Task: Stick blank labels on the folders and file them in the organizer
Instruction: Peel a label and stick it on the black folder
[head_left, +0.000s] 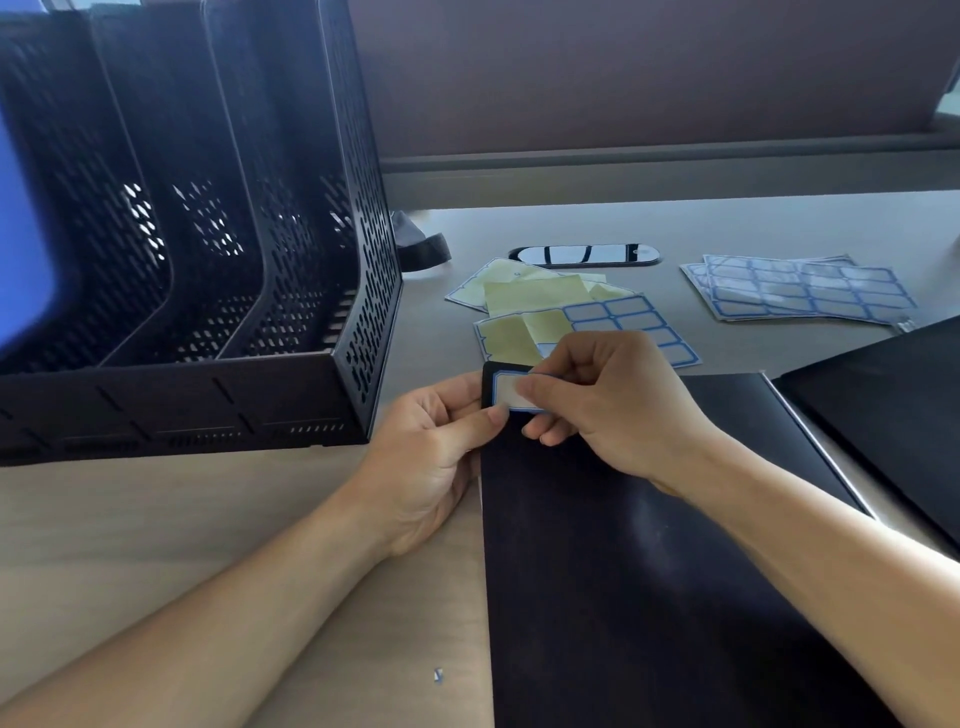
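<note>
With the left hand (434, 452) pinching the folder (649, 571) corner, the right hand (608, 400) fingertips should smooth the label (506, 391) beneath them flat, working outward.

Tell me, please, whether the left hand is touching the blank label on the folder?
Touching. In the head view the left hand's thumb tip lies on the lower edge of the blank label at the folder's corner.

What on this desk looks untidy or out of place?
A small torn scrap with a blue edge lies alone on the desk, near the left forearm. Used label sheets beyond the hands overlap crookedly, their yellowish backing bare.
</note>
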